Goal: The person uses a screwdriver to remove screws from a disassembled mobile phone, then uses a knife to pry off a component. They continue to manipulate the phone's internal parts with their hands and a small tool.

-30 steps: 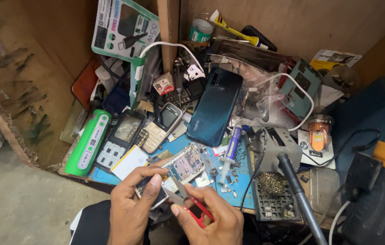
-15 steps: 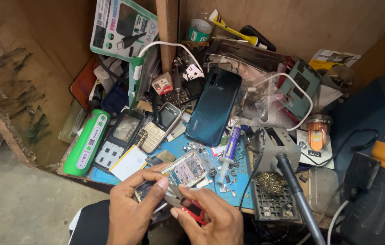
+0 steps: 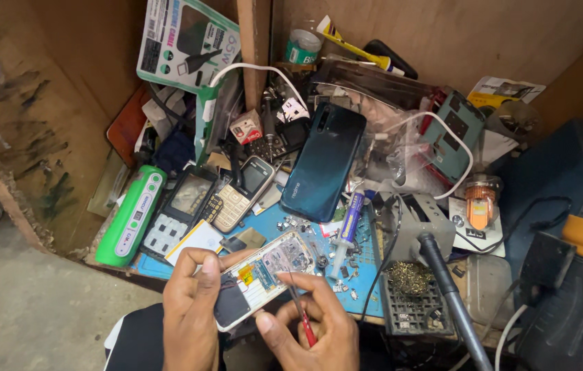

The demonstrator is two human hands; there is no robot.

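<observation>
In the left hand (image 3: 192,309)'s closed grip, an opened phone (image 3: 258,275) bares circuitry; right hand (image 3: 312,328) pinches red screwdriver (image 3: 301,319).

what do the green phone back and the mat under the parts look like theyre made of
Phone back: looks like glossy plastic or glass; the dark teal surface shows soft sheen. Which of the two, I cannot tell.
Mat: probably rubber or silicone, matte blue with a moulded grid holding small screws.

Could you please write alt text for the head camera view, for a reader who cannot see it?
A person's left hand holds an opened small phone, circuit side up, while the right hand points a red-handled tool at it. Behind lies a cluttered blue mat with a dark teal smartphone, keypad phone and green power bank.
</observation>
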